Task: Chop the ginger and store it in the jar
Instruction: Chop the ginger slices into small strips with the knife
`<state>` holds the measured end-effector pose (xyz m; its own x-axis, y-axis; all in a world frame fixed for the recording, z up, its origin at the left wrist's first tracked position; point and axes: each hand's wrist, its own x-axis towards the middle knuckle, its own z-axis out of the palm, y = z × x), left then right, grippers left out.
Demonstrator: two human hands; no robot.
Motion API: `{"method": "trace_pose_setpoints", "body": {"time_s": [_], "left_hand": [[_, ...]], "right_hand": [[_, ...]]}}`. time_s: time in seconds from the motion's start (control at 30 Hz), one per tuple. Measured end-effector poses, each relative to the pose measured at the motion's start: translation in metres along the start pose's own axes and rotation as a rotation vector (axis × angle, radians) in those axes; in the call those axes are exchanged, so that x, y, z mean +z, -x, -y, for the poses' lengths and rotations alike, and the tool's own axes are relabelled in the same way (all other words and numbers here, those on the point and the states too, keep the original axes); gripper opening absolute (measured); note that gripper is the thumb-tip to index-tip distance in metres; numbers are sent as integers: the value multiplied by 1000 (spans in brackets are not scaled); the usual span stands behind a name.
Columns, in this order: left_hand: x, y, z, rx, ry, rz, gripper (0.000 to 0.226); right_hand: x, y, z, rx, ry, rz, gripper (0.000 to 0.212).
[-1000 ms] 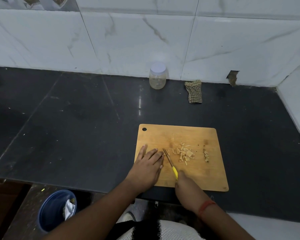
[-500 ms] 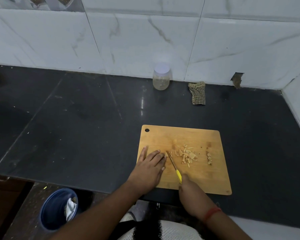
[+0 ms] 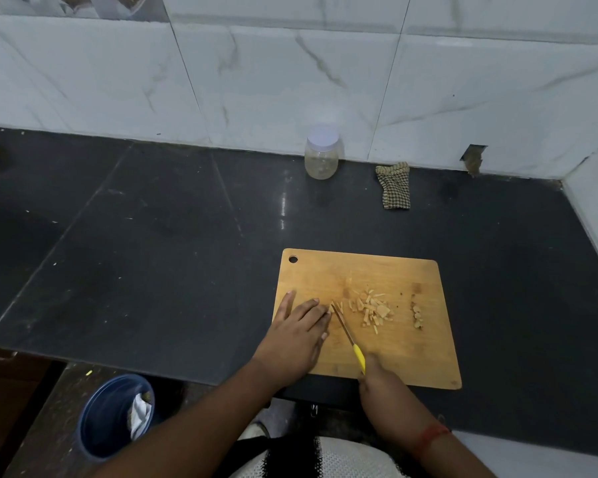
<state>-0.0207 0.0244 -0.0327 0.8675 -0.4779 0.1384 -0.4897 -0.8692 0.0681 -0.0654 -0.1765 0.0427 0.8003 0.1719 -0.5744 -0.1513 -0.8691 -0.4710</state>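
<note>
The chopped ginger [image 3: 372, 310] lies in a loose pile of slivers near the middle of the wooden cutting board [image 3: 408, 353], with a smaller clump to its right. The yellow-handled knife [image 3: 347, 334] runs diagonally, tip pointing away and to the left, handle gripped in the right hand [image 3: 377, 377]. The left hand [image 3: 296, 334] rests on the board with fingers extended beside the blade tip. The lidded plastic jar [image 3: 322, 156] stands well apart against the marble-tiled wall [image 3: 290, 81], a checked cloth [image 3: 394, 185] near it, all on the black countertop [image 3: 135, 236]. A blue bin [image 3: 111, 419] sits on the floor below.

Dark stone surface [image 3: 159, 236] running along a marbled wall.
Bearing a wooden cutting board [image 3: 394, 360] near the front, a lidded jar [image 3: 322, 157] and checked cloth [image 3: 394, 186] sitting at the back.
</note>
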Motion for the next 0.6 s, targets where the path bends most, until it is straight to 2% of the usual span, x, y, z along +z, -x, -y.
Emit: {"method": "trace_pose_setpoints", "body": {"time_s": [0.17,0.37,0.6], "left_hand": [[-1,-1,1,-2,-3,6,43],[-4,-1,-1,-11,-3,23,44],[-2,0,-1,-5,-3,-13,45]], "right_hand": [[1,-11,7,8,38,-10,34],[6,11,-5,31,64,53,43],[5,-3,3,-16,32,-3,40]]}}
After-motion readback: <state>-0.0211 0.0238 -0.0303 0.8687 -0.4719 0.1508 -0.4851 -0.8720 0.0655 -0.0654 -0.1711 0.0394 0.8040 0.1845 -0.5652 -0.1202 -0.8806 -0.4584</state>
